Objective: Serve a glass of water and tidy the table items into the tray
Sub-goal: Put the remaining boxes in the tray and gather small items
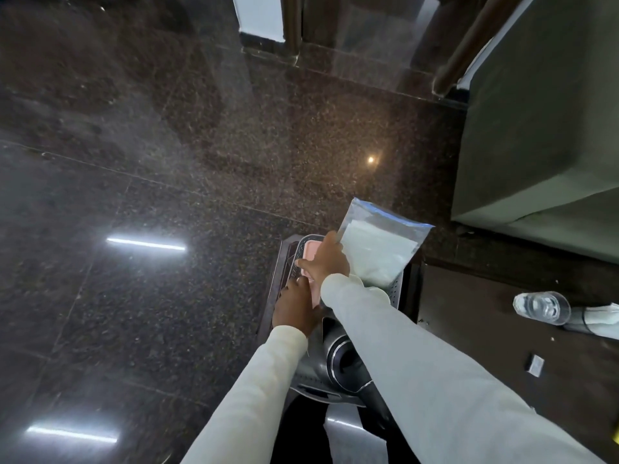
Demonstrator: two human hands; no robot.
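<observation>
Pinching plastic bag [378, 242], right hand [326, 257], above tray [395, 289]

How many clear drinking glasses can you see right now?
1: a clear drinking glass stands on the dark table at the right, apart from the grey perforated tray. Others may be hidden behind the sleeves.
</observation>
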